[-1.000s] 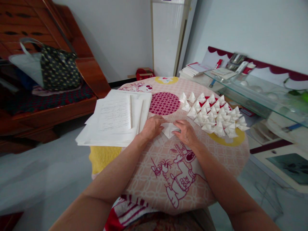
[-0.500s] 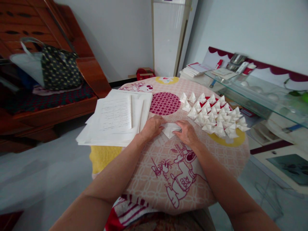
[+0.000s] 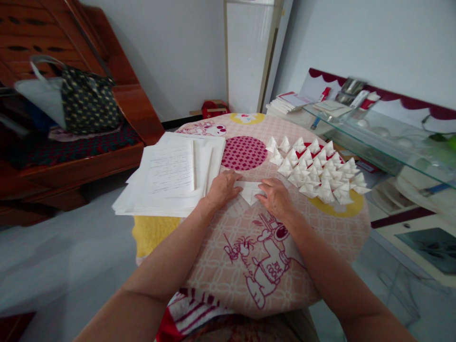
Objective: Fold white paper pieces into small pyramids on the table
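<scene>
Round and covered with a pink patterned cloth, the surface (image 3: 219, 275) has at its near part a printed cartoon figure (image 3: 272, 268). Beyond this figure, near the middle of the cloth, lies the folded white paper (image 3: 249, 191). Its long axis runs from left to right, with the straight long edge on the far side, and its pointed corner is directed toward the person. The left hand (image 3: 224, 189) grips the left end with bent fingers; the right hand (image 3: 276, 195) pinches the right end between thumb and fingers. To the left is a pile of sheets (image 3: 167, 171), and to the right many folded paper pieces (image 3: 317, 166) stand close together. Farther away are a glass shelf (image 3: 388, 142) at right, a wooden bench (image 3: 130, 111) at left, and a tall white unit (image 3: 247, 57) by the wall.
</scene>
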The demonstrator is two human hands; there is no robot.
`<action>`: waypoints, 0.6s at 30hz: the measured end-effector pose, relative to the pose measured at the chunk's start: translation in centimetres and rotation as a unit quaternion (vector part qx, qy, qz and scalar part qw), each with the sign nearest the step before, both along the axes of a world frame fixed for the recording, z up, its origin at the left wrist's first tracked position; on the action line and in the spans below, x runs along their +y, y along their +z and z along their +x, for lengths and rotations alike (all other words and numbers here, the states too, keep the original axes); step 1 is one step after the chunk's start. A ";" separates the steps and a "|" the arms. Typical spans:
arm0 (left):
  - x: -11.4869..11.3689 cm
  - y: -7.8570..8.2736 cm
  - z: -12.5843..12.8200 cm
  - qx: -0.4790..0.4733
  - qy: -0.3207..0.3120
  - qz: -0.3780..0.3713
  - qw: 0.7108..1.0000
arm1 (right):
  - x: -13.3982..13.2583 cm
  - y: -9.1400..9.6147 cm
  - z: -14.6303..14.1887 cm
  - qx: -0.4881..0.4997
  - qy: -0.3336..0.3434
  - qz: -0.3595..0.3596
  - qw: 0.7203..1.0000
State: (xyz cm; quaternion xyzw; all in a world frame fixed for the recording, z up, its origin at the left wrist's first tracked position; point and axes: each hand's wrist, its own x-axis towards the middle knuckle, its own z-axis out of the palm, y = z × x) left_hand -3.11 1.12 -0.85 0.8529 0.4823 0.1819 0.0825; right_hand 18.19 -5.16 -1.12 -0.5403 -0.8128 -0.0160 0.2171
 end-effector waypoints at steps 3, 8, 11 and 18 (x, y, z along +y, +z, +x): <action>0.1 -0.2 0.0 -0.003 0.004 0.000 1.000 | -0.1 0.2 -0.1 -0.014 0.004 0.002 1.000; 0.2 -0.7 -0.2 -0.021 -0.001 0.023 1.000 | -0.2 0.6 -0.2 -0.006 0.013 -0.003 1.000; 0.1 -0.8 -0.2 -0.040 -0.026 0.050 0.998 | -0.3 0.9 -0.3 -0.012 0.018 -0.013 1.000; -0.2 0.2 0.2 -0.046 -0.084 0.018 0.995 | -0.5 1.1 -0.6 -0.027 0.011 -0.015 0.999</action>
